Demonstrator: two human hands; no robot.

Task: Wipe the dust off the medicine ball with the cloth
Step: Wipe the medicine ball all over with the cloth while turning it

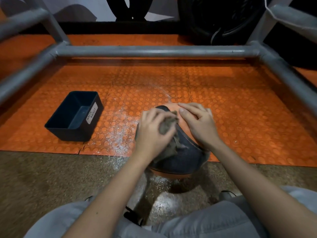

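Flanking medicine ball (pixel 181 157): black bin (pixel 75 115) left, white dust (pixel 120 134) between.

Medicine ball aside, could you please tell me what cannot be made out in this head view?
- Medicine ball: top hidden by left hand and right hand; remaining dust unclear.
- Cloth: motion-blurred, mostly under the left hand.
- Waste basket: label too small to read surely.
- Black items behind the frame: cut off by top edge.

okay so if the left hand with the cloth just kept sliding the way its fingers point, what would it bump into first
Probably the right hand. The left hand holds the cloth on the medicine ball, its fingers pointing up and to the right across the ball, where the right hand rests flat close by. Depth is hard to judge.
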